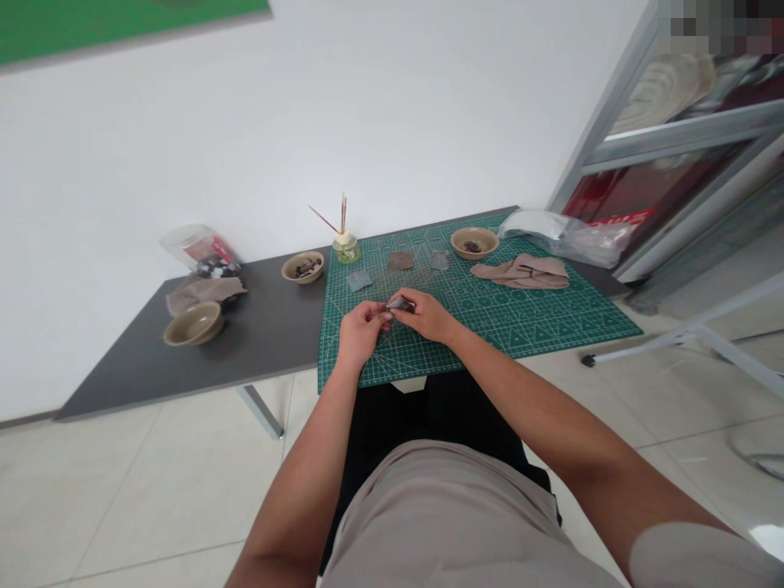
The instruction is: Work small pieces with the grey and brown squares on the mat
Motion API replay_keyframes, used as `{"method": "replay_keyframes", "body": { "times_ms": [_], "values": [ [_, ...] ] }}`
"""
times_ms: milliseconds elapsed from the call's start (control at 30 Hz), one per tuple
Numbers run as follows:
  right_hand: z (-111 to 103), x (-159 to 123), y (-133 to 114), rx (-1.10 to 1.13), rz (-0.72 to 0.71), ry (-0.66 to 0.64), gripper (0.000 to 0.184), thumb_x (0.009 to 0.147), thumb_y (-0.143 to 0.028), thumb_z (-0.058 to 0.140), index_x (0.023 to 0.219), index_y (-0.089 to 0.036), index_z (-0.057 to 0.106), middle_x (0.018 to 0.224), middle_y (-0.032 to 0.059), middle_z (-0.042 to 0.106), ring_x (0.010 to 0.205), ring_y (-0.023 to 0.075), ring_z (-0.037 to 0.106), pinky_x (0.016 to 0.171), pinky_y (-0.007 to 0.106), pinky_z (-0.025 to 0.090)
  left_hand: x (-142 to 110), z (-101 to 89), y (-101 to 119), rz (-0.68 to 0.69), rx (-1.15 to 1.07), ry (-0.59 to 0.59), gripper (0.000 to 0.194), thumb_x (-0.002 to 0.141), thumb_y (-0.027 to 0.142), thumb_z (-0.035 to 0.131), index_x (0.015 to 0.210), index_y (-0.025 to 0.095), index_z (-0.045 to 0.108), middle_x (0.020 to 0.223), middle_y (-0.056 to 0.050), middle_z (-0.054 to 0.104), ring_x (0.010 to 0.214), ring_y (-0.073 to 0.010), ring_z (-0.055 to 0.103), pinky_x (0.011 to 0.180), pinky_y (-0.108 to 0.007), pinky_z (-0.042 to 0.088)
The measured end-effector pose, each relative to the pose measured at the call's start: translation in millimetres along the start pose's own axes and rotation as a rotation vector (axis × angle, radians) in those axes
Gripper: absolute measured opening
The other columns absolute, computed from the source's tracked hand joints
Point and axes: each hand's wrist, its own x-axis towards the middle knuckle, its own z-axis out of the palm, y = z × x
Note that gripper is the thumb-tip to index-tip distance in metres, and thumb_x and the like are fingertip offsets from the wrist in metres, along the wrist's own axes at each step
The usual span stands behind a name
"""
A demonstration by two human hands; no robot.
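My left hand (pixel 361 331) and my right hand (pixel 425 316) meet above the green cutting mat (pixel 539 327), pinching a small dark flat piece (pixel 400 304) between their fingers. The piece looks like a shard, but the fingers partly hide it. Beyond my hands, a blue-grey square (pixel 358 281), a brown square (pixel 400 260) and a grey square (pixel 439 260) lie flat on the mat. A tan bowl (pixel 474 242) holding dark fragments stands on the mat's far side, with a crumpled beige cloth (pixel 523 272) beside it.
On the dark grey tabletop (pixel 245 335) stand a bowl of dark pieces (pixel 302 267), a larger tan bowl (pixel 193 323), a beige cloth (pixel 205 294), a clear bag (pixel 202 251) and a glass bottle with sticks (pixel 346 249). A plastic bag (pixel 567 237) lies at the mat's far right corner.
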Motion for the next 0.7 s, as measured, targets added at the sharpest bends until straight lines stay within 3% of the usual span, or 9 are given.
{"method": "replay_keyframes", "body": {
  "times_ms": [233,700],
  "values": [
    [-1.1,0.0,-1.1,0.032,0.036,-0.015,0.011,0.082,-0.029,0.062,0.088,-0.020,0.063,0.078,-0.0017,0.063,0.072,0.0143,0.055,0.069,0.027,0.041,0.5,-0.3,0.2,-0.005,-0.017,-0.008,0.018,0.069,0.028,0.071,0.084,0.018,0.069,0.066,0.001,0.068,0.058,-0.0139,0.062,0.061,-0.027,0.051],
    [-0.7,0.3,1.0,0.026,0.009,-0.006,0.015,0.082,-0.030,0.061,0.092,-0.019,0.065,0.084,-0.0002,0.065,0.076,0.0146,0.056,0.071,0.027,0.041,0.0,-1.2,0.1,0.010,0.005,-0.012,0.017,0.071,0.029,0.071,0.083,0.018,0.069,0.067,0.001,0.068,0.059,-0.0137,0.063,0.062,-0.027,0.050]
  ]
}}
